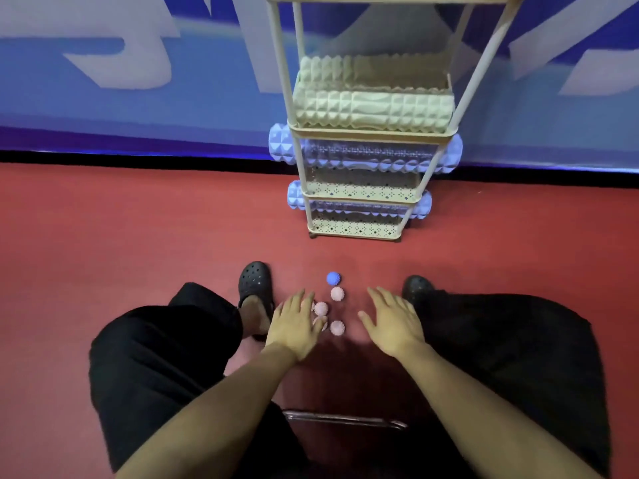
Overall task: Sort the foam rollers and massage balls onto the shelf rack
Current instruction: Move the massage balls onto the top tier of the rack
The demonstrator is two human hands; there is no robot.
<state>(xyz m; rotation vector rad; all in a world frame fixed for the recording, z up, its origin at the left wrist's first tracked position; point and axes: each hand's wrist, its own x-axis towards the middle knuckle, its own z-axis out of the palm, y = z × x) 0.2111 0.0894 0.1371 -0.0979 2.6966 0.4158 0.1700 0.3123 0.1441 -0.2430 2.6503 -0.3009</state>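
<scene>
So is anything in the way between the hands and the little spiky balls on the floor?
Nothing visible. The left hand already lies over the pink balls, partly hiding some. The right hand hovers open beside them with only bare red floor between. The blue ball sits farthest out, toward the rack.

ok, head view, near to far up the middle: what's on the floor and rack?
Pink spiky ball → pink ball → blue ball → rack's bottom blue roller → upper blue roller → front cream roller → rear cream roller.
</scene>
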